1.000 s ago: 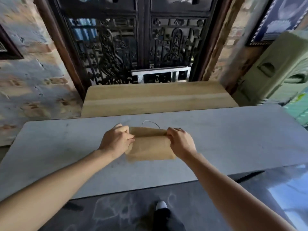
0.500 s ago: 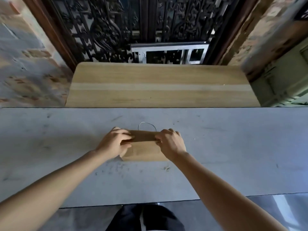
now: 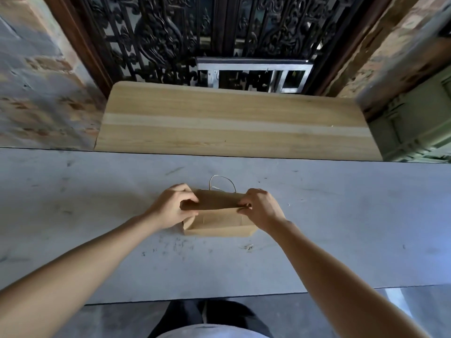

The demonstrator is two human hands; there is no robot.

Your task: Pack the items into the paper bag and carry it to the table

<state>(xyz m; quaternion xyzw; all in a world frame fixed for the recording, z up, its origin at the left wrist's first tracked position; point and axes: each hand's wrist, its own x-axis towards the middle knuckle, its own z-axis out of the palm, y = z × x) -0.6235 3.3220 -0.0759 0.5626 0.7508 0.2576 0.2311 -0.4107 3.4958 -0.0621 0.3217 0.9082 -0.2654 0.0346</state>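
A small brown paper bag [image 3: 219, 222] stands on the grey stone table [image 3: 341, 228], its thin twine handle [image 3: 222, 182] sticking up at the far side. My left hand [image 3: 172, 206] pinches the bag's top rim at its left end. At the right end of the rim my right hand [image 3: 260, 208] pinches it the same way. The bag's mouth is pulled a little apart between the two hands. I cannot see anything inside the bag.
A light wooden tabletop [image 3: 234, 123] lies just beyond the grey table, against a dark ornate iron gate [image 3: 219, 32]. A green cabinet [image 3: 415, 123] stands at the right. Brick walls flank both sides. My legs show below the table's near edge.
The view has tilted downward and drawn closer to the table. Both hands stay on the bag's top rim, and the mouth looks a little more open than before.
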